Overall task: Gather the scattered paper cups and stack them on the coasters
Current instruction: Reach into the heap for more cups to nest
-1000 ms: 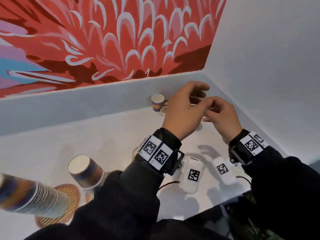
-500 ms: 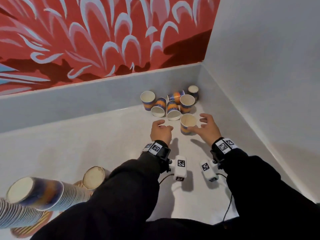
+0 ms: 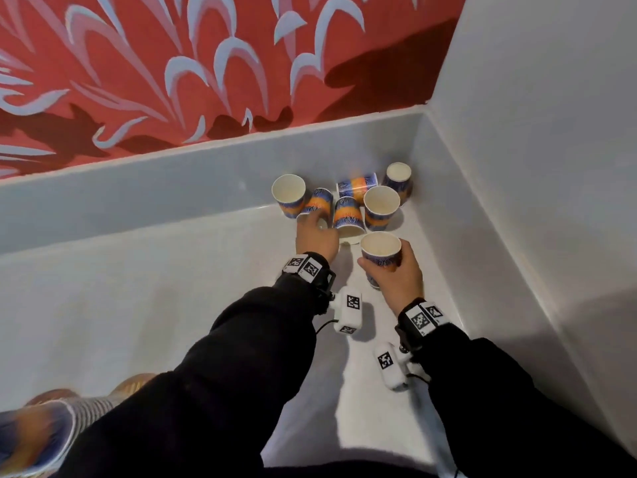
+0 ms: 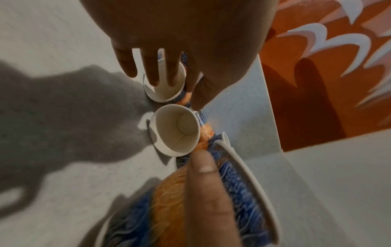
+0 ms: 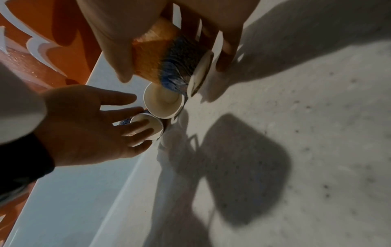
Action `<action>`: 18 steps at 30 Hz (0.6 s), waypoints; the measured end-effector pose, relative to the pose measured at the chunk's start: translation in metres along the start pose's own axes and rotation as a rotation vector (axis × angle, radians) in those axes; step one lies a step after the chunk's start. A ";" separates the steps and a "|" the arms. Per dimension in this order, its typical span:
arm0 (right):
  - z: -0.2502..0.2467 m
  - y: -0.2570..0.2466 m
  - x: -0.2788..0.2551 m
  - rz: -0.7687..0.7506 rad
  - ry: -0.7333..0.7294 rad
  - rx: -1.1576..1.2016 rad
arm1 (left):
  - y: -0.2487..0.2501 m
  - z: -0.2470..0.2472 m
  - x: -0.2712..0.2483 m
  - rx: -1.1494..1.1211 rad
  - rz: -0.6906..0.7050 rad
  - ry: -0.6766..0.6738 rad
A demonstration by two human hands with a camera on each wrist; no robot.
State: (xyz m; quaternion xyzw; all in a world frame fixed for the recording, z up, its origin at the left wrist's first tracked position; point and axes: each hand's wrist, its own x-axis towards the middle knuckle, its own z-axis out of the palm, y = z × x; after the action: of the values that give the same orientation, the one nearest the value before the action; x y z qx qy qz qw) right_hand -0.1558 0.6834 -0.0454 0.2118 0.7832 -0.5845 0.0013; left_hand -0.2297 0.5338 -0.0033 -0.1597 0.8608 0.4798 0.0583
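Right hand (image 3: 396,274) is wrapped around an upright paper cup (image 3: 381,248), thumb on its near-left side and fingers curled round the far right; the cup's open mouth faces up, just in front of the knuckles. Left hand (image 3: 315,236) is spread with straight fingers, fingertips (image 4: 152,78) reaching into the mouth of a tipped cup (image 4: 164,83) that lies on its side; nothing is gripped. A second tipped cup (image 3: 348,215) lies just right of that hand, mouth toward the wearer. Further cups are clustered beyond in the counter (image 3: 138,305) corner: two upright (image 3: 289,193) (image 3: 381,203), one on its side (image 3: 356,188), one inverted (image 3: 399,177). A cup stack (image 3: 38,432) is seen at lower left, blurred. Cups bear a blue-and-orange pattern; no writing can be read. Wrist bands (image 3: 305,265) carry black-and-white square markers.
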 end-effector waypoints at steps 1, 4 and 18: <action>0.000 0.002 0.001 -0.006 0.004 -0.002 | 0.002 0.002 0.003 -0.025 -0.047 -0.022; -0.002 0.008 0.005 -0.022 0.018 -0.014 | 0.013 0.000 0.003 -0.076 -0.059 0.065; -0.002 -0.001 0.011 -0.001 0.008 0.228 | 0.077 -0.024 -0.036 0.460 0.944 -0.152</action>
State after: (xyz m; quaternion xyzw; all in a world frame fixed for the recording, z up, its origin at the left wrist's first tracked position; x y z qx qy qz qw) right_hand -0.1655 0.6883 -0.0462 0.2125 0.7119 -0.6688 -0.0263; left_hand -0.2201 0.5590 0.0813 0.2973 0.9153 0.2630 -0.0681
